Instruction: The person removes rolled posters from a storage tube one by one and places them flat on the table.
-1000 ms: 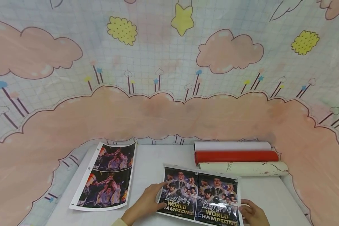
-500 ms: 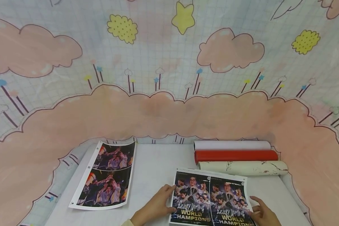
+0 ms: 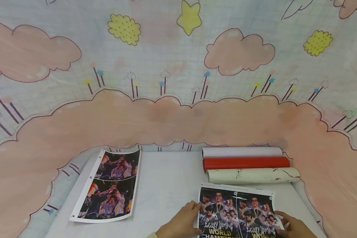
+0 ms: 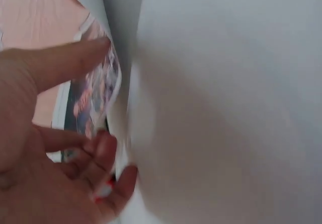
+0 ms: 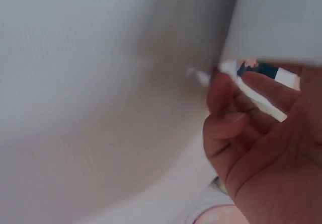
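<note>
A glossy poster (image 3: 223,210) with two side-by-side team pictures lettered "World Champions" is held at the front right of the white table (image 3: 166,185); the head view cuts off its lower part. My left hand (image 3: 180,222) pinches its left edge, thumb on the near side. In the left wrist view, the left hand (image 4: 48,138) has its thumb and fingertips at the curling edge of the poster (image 4: 110,78). My right hand (image 3: 296,226) grips the right edge. The right wrist view shows the right hand (image 5: 261,143) with its fingers curled; pale surfaces fill much of that view.
Another printed sheet (image 3: 108,198), with two stacked pictures, lies at the table's left with slightly lifted edges. Along the back right lie a white roll (image 3: 242,152), a red roll (image 3: 247,163) and a cream patterned roll (image 3: 253,176). A cloud-patterned cloth (image 3: 178,122) hangs behind the table.
Both hands have moved right and toward the front edge, carrying the poster with them. More of its bottom is now out of view. The left sheet and the rolls stay put.
</note>
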The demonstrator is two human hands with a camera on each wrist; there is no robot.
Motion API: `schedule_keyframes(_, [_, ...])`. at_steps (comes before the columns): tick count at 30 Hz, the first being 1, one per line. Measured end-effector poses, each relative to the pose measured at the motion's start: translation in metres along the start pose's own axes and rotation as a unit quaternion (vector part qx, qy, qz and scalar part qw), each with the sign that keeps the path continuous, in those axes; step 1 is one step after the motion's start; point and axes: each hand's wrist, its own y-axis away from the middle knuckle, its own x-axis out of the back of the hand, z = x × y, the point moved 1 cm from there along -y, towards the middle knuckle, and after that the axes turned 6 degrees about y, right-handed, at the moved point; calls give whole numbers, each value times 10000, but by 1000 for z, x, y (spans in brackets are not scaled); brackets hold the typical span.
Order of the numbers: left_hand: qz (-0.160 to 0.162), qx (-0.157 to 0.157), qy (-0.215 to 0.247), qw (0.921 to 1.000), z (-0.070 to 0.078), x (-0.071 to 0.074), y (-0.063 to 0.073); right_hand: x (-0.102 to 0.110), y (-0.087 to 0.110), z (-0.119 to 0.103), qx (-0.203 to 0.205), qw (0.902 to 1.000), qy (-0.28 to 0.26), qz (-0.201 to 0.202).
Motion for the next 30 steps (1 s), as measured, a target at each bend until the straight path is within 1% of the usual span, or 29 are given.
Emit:
schedule_keyframes(2, [76, 84, -234, 9997, 6, -4, -6, 5, -3, -2, -245, 9992, 264, 147])
schedule_keyframes(4, [108, 184, -410, 9989, 14, -8, -12, 10, -5, -2, -452, 9979, 390, 255])
schedule_keyframes(5, [124, 205, -460, 9987, 18, -11, -15, 13, -6, 0, -435, 9977, 433, 276])
schedule_keyframes(9, [102, 194, -630, 9978, 33, -20, -27, 21, -7, 9, -646, 9958, 587, 260])
schedule_keyframes(14, [158, 119, -903, 9957, 48, -32, -40, 25, -6, 24, -768, 9906, 1066, 373])
schedule_keyframes(17, [96, 215, -986, 9948, 57, -38, -47, 28, -5, 31, -809, 9872, 1293, 460])
schedule_keyframes(20, [-8, 328, -1062, 9938, 66, -44, -53, 31, -2, 36, -890, 9847, 1434, 440])
schedule_keyframes(22, [-7, 335, -1150, 9928, 71, -47, -55, 32, -1, 39, -927, 9826, 1543, 467])
schedule_keyframes(28, [363, 168, -1442, 9887, 79, -51, -60, 33, -1, 41, -919, 9782, 1663, 835])
schedule_keyframes(30, [409, 153, -1447, 9885, 81, -52, -59, 31, -1, 41, -969, 9776, 1642, 894])
